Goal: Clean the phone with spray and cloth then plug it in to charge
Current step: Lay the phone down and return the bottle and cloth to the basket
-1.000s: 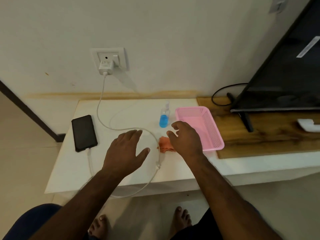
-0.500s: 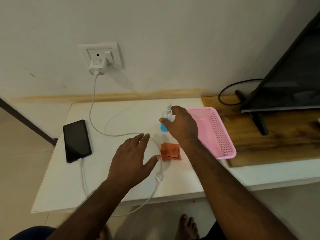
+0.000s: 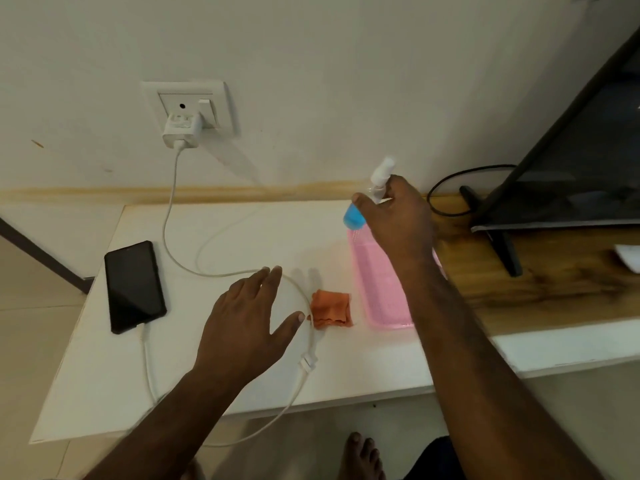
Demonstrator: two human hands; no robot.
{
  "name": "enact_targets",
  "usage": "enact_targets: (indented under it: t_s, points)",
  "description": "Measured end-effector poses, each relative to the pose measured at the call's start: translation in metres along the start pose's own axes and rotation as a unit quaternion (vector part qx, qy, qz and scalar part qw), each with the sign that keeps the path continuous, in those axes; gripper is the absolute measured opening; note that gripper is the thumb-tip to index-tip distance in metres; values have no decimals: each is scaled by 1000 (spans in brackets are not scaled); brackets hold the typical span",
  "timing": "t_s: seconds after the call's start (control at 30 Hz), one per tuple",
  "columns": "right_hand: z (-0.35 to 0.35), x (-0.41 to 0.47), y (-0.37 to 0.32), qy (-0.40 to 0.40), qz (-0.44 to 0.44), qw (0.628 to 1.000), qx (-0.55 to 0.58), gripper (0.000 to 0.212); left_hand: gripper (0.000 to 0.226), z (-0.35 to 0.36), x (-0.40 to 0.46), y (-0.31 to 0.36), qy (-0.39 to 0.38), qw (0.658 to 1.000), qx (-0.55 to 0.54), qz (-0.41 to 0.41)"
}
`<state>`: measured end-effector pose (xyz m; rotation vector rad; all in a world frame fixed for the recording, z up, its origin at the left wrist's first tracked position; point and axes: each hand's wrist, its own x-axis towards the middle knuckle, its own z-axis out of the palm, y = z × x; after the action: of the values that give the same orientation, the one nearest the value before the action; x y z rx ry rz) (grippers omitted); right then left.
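A person's right hand (image 3: 398, 216) is gripping a spray bottle (image 3: 367, 199) (white nozzle up, blue liquid showing by the thumb) and holding it off the white tabletop (image 3: 225, 386), above the far end of a pink basket (image 3: 377, 278). The left hand (image 3: 246, 323) is hovering over the middle of the tabletop, fingers straight and spread wide, holding nothing. A black phone (image 3: 134, 285) is lying face up near the tabletop's left edge, a white cable (image 3: 304, 365) running from its near end, looping off the front edge and up to a charger (image 3: 180, 131) sitting in the wall socket (image 3: 188, 102). An orange cloth (image 3: 330, 308) is lying crumpled between the cable and the basket. A TV (image 3: 571, 168) is standing at right on a wooden surface.
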<state>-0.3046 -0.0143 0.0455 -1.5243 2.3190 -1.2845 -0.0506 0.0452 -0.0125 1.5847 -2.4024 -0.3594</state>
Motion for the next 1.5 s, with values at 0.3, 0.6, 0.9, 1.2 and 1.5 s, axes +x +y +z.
enact_targets:
  t_s: [0.3,0.6,0.9,1.2,1.5]
  points:
    - [4,-12,41,-47,44,996,-64,36,87,7,2,-4,-20,1000,12,3]
    - [22,-14,54,-111,74,988,-74,40,90,7,3,-5,-30,1000,5,-10]
    - [23,-12,52,-142,110,982,-65,58,89,11,3,-9,-28,1000,4,-14]
    - [-16,-48,-11,-28,-89,995,-19,21,85,4,4,-13,-12,1000,-6,-17]
    - [52,-80,-14,-378,-58,863,-330,37,84,0,2,-23,-11,1000,-14,-26]
